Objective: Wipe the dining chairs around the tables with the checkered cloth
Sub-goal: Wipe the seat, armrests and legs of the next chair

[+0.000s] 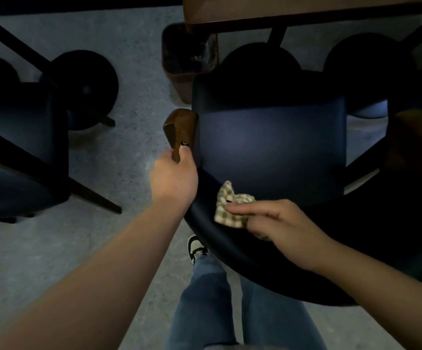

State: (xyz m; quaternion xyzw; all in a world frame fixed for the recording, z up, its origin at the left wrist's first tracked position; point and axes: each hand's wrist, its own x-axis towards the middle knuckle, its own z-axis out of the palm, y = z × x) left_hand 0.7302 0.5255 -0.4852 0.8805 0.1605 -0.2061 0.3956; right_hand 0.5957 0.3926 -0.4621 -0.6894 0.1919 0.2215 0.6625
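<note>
A dark blue dining chair (270, 145) stands right below me, its curved backrest (230, 251) nearest to me. My left hand (173, 178) grips the chair's wooden left armrest (179, 130) at its near end. My right hand (280, 221) holds the crumpled checkered cloth (226, 210) and presses it against the top of the backrest, left of centre. The cloth is beige with green and red lines, and part of it is hidden under my fingers.
A brown table (305, 11) edge runs across the top right, with round dark stools (260, 61) under it. A brown bin (189, 61) stands beside the chair's far left corner. More dark chairs (20, 152) and a stool (86, 87) stand at left on the grey floor.
</note>
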